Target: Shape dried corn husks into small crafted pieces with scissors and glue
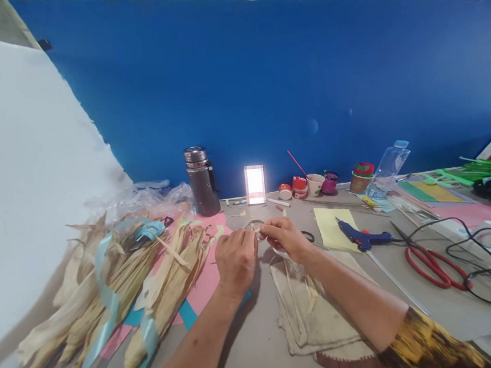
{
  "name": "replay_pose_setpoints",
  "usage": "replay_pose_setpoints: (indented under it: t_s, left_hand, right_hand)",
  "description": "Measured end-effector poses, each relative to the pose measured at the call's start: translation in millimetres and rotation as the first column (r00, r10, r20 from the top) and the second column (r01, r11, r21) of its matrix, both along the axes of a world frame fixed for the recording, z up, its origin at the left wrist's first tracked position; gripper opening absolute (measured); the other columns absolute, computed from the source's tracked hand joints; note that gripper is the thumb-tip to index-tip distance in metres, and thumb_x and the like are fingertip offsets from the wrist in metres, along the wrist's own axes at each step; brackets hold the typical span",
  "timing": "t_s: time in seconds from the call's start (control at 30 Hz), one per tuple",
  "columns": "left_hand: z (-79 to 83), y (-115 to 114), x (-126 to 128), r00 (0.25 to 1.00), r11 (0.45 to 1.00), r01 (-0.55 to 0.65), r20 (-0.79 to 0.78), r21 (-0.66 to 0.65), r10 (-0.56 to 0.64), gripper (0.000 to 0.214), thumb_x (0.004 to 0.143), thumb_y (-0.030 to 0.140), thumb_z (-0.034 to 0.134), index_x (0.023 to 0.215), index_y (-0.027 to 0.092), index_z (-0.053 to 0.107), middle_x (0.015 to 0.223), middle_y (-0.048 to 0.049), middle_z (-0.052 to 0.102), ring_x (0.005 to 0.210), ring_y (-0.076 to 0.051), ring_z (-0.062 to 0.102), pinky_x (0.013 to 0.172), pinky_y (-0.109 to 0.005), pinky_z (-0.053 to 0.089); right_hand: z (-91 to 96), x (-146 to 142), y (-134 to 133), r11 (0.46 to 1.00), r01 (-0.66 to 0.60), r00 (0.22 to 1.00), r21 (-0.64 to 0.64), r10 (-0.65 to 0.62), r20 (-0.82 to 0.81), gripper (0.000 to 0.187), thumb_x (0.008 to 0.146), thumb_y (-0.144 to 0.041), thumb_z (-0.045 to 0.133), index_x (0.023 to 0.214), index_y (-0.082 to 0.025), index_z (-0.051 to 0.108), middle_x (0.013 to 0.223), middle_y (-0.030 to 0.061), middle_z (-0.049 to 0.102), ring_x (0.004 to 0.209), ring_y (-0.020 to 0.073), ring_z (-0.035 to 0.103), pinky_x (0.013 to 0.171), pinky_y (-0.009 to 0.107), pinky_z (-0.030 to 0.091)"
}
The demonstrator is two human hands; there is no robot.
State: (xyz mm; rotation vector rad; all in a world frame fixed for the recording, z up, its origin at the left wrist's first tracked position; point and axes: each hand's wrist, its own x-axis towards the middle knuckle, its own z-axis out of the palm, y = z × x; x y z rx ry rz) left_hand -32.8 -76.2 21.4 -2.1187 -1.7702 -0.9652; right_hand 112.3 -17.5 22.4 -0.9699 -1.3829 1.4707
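Observation:
Above the middle of the table, my two hands meet at a thin pale ring (253, 222); its material is too small to make out. My left hand (237, 259) is closed, back upward, with its fingertips at the ring's near left side. My right hand (285, 236) pinches the ring's right side between thumb and fingers. Just below the right wrist lies a folded beige cloth (321, 315). A small black ring (307, 236) rests beside the right hand. Pink paper (203, 285) lies left of the left hand.
Dried corn husks (96, 300) and light-blue ribbon (109, 293) cover the left side. A dark thermos (202, 182) and paint pots (300, 188) stand along the blue wall. At right are a blue glue gun (366, 235), red-handled scissors (433, 268), a tilted clear bottle (389, 165) and black cables.

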Motion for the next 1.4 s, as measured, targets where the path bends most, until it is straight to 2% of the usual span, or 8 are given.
replay_pose_setpoints:
  t_s: [0.13, 0.33, 0.6, 0.8, 0.97, 1.03, 1.17, 1.4]
  left_hand:
    - [2.9, 5, 2, 0.855, 0.991, 0.122, 0.512, -0.045, -0.082, 0.022, 0.091, 0.039, 0.055, 0.096, 0.020, 0.066, 0.088, -0.0084, 0.067, 0.080, -0.022, 0.061, 0.074, -0.033, 0.041]
    - [2.6, 17, -3, 0.061, 0.771, 0.618, 0.987, -0.153, 0.146, 0.034, 0.070, 0.045, 0.076, 0.074, 0.017, 0.058, 0.070, 0.0002, 0.058, 0.053, -0.010, 0.050, 0.049, -0.023, 0.035]
    - [0.9, 15, 1, -0.112, 0.780, 0.626, 0.987, -0.022, 0.118, 0.035, 0.066, 0.037, 0.084, 0.071, 0.016, 0.057, 0.062, 0.0049, 0.053, 0.049, -0.005, 0.044, 0.047, -0.019, 0.032]
    - [-2.7, 18, 2, 0.053, 0.821, 0.562, 0.995, -0.098, 0.082, 0.033, 0.071, 0.045, 0.076, 0.073, 0.017, 0.057, 0.062, 0.0044, 0.052, 0.048, -0.008, 0.045, 0.048, -0.022, 0.034]
    - [-8.6, 23, -12, 0.815, 0.955, 0.060, 0.567, -0.291, 0.122, 0.020, 0.086, 0.029, 0.054, 0.069, 0.019, 0.059, 0.072, -0.0038, 0.063, 0.071, -0.018, 0.059, 0.065, -0.028, 0.040]
    - [-12.7, 25, -13, 0.951, 0.933, -0.111, 0.237, -0.341, 0.199, 0.021, 0.087, 0.025, 0.051, 0.071, 0.019, 0.063, 0.083, -0.0077, 0.066, 0.083, -0.021, 0.062, 0.070, -0.030, 0.040]
    - [-20.2, 30, -4, 0.967, 0.884, -0.254, -0.116, -0.394, 0.226, 0.025, 0.087, 0.035, 0.054, 0.076, 0.018, 0.068, 0.093, -0.0130, 0.067, 0.091, -0.027, 0.064, 0.073, -0.034, 0.040]
    - [-26.0, 38, 1, 0.963, 0.858, -0.266, -0.088, -0.439, 0.254, 0.018, 0.083, 0.025, 0.055, 0.073, 0.017, 0.069, 0.091, -0.0126, 0.068, 0.089, -0.027, 0.064, 0.071, -0.034, 0.039]
  right_hand:
    - [3.2, 9, 5, 0.994, 0.008, 0.999, 0.105, -0.013, 0.050, 0.024, 0.073, -0.039, 0.067, 0.063, -0.017, 0.066, 0.054, -0.0011, 0.058, 0.048, 0.0084, 0.042, 0.045, 0.022, 0.027]
    - [9.4, 17, 7, 0.977, -0.097, 0.987, 0.192, 0.070, 0.142, 0.022, 0.077, -0.035, 0.064, 0.064, -0.017, 0.067, 0.053, -0.0015, 0.057, 0.049, 0.0089, 0.044, 0.048, 0.023, 0.029]
    - [10.0, 17, 9, 0.988, -0.128, 0.975, -0.083, 0.110, -0.193, 0.024, 0.064, -0.036, 0.078, 0.073, -0.017, 0.067, 0.073, 0.0008, 0.066, 0.052, 0.0065, 0.043, 0.045, 0.019, 0.026]
    - [-0.9, 2, 2, 0.985, -0.118, 0.959, -0.128, 0.080, -0.273, 0.036, 0.062, -0.044, 0.085, 0.073, -0.018, 0.063, 0.057, -0.0053, 0.051, 0.051, 0.0067, 0.041, 0.043, 0.017, 0.023]
    - [0.9, 9, 15, 0.988, 0.083, 0.962, -0.129, -0.113, -0.248, 0.037, 0.054, -0.041, 0.086, 0.065, -0.017, 0.061, 0.059, -0.0031, 0.055, 0.051, 0.0058, 0.039, 0.041, 0.016, 0.021]
    - [3.1, 16, 21, 0.981, 0.143, 0.955, -0.128, -0.170, -0.241, 0.035, 0.053, -0.039, 0.085, 0.063, -0.016, 0.062, 0.066, 0.0000, 0.060, 0.052, 0.0051, 0.040, 0.041, 0.016, 0.022]
    - [3.5, 22, 26, 0.980, 0.161, 0.957, -0.115, -0.183, -0.225, 0.030, 0.054, -0.037, 0.082, 0.063, -0.016, 0.063, 0.073, 0.0034, 0.066, 0.052, 0.0055, 0.042, 0.041, 0.017, 0.023]
    - [-5.2, 24, 31, 0.993, 0.111, 0.983, -0.037, -0.116, -0.140, 0.029, 0.058, -0.039, 0.081, 0.062, -0.016, 0.065, 0.062, 0.0010, 0.061, 0.050, 0.0061, 0.042, 0.041, 0.018, 0.022]
